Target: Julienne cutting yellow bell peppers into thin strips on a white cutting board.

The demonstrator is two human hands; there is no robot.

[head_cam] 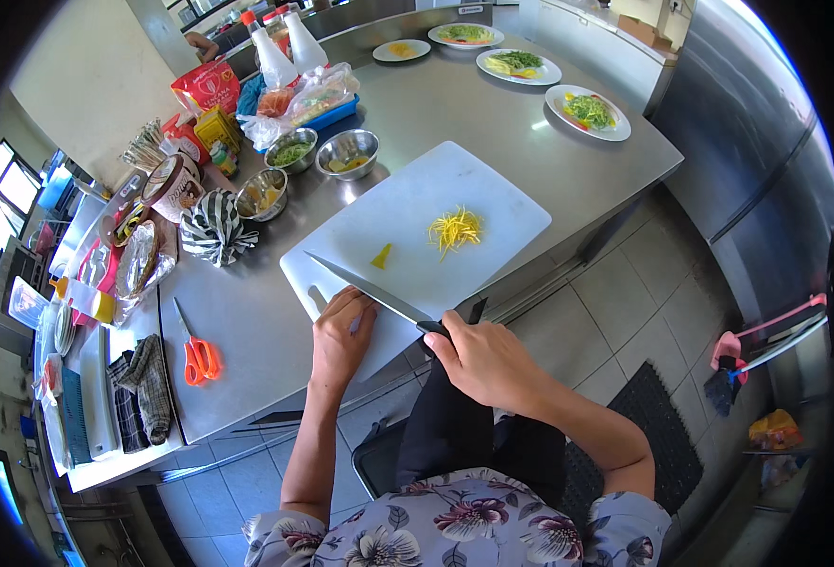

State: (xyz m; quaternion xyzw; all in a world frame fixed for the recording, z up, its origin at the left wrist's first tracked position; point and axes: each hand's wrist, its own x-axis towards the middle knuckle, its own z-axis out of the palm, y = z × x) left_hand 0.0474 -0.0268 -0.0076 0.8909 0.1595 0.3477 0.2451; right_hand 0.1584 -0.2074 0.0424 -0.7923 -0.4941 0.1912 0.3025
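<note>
A white plastic cutting board (417, 205) lies aslant on the steel table. My right hand (484, 358) grips the black handle of a kitchen knife (371, 288), whose long blade points left across the board. Beside the blade, my left hand (346, 329) rests on the board's near left part with its fingers bent down; whatever may be under the fingertips is hidden. Beyond the blade lies a small yellow-green piece (381, 256), apparently vegetable or peel. To its right sits a loose heap of thin yellow strips (457, 230).
Orange-handled scissors (202, 360) lie left of the board. Steel bowls (347, 154) with cut food stand behind it, near a striped cloth bundle (217, 227) and a blue tray (339, 115). Plates of shredded vegetables (588, 113) stand along the far right. Beyond the near edge is tiled floor.
</note>
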